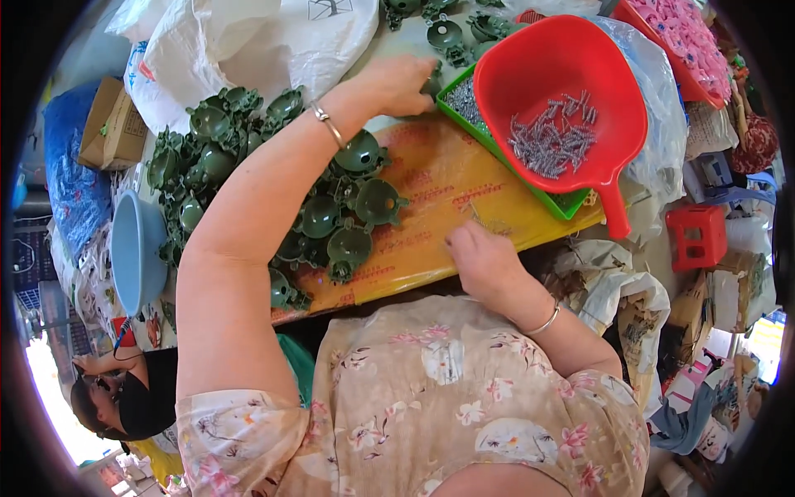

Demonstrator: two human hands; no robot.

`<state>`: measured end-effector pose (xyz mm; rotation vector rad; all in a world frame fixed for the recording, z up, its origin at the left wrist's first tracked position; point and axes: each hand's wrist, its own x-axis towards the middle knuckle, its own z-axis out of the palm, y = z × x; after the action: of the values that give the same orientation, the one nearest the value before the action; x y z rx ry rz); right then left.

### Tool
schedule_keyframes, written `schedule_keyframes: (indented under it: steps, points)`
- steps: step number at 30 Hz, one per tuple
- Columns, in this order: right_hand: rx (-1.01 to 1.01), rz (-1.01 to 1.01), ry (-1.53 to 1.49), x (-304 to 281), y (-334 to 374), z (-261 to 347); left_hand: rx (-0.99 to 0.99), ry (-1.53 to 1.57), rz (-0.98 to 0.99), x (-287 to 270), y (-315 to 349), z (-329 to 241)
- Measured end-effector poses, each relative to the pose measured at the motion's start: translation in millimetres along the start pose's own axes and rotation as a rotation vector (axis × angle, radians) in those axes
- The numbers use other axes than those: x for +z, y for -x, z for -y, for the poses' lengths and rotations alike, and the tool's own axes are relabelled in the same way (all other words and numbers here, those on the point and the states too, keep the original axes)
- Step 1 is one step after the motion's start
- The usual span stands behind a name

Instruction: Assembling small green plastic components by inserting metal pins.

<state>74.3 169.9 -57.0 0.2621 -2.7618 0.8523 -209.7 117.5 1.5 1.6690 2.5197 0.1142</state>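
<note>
My left hand (404,86) stretches across to the table's far side, its fingers curled at a dark green plastic part (432,78) that they partly cover. My right hand (487,267) is over the near edge of the yellow-covered work surface (431,178), thumb and fingers pinched together; whatever they hold is too small to make out. A few thin metal pieces (489,222) lie just beyond its fingertips. Under and beside my left forearm is a heap of glossy dark green cup-shaped plastic parts (323,217).
A red scoop (530,74) with small silver springs (555,137) rests on a green tray (566,207) of tiny metal pieces at right. More green parts (445,33) and a white sack (273,41) are at the back. A blue basin (139,253) stands left, near another person (124,393).
</note>
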Motion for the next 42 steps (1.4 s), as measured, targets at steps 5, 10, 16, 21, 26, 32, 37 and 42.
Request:
schedule_keyframes:
  steps: [5,10,16,21,26,32,37,42]
  points:
    - [0.004,-0.212,-0.131,-13.3,-4.0,8.9,0.044,-0.081,-0.257,-14.0,35.1,7.7]
    - [0.011,-0.398,-0.297,-27.3,-13.0,18.4,-0.15,0.872,-0.371,-32.1,67.1,-16.0]
    - [0.288,-0.597,-1.053,-54.3,-26.0,10.1,0.207,0.286,-0.589,-16.2,142.6,-86.5]
    - [0.308,-0.419,-0.914,-38.7,-32.8,22.3,0.145,0.23,-0.706,5.4,164.6,-112.4]
    - [0.245,-0.492,-0.746,-11.5,-33.7,26.1,-0.056,0.809,-0.744,32.8,164.4,-116.5]
    - [0.135,-0.499,-0.721,7.7,-31.5,39.4,-0.341,1.992,-0.651,32.8,152.1,-136.8]
    - [0.041,-0.539,-0.648,2.0,-32.4,31.9,-0.274,2.13,-0.625,39.5,142.5,-121.5]
    - [-0.005,-0.444,-0.508,-14.5,-27.9,40.1,-0.216,2.156,-0.582,41.5,147.7,-113.0]
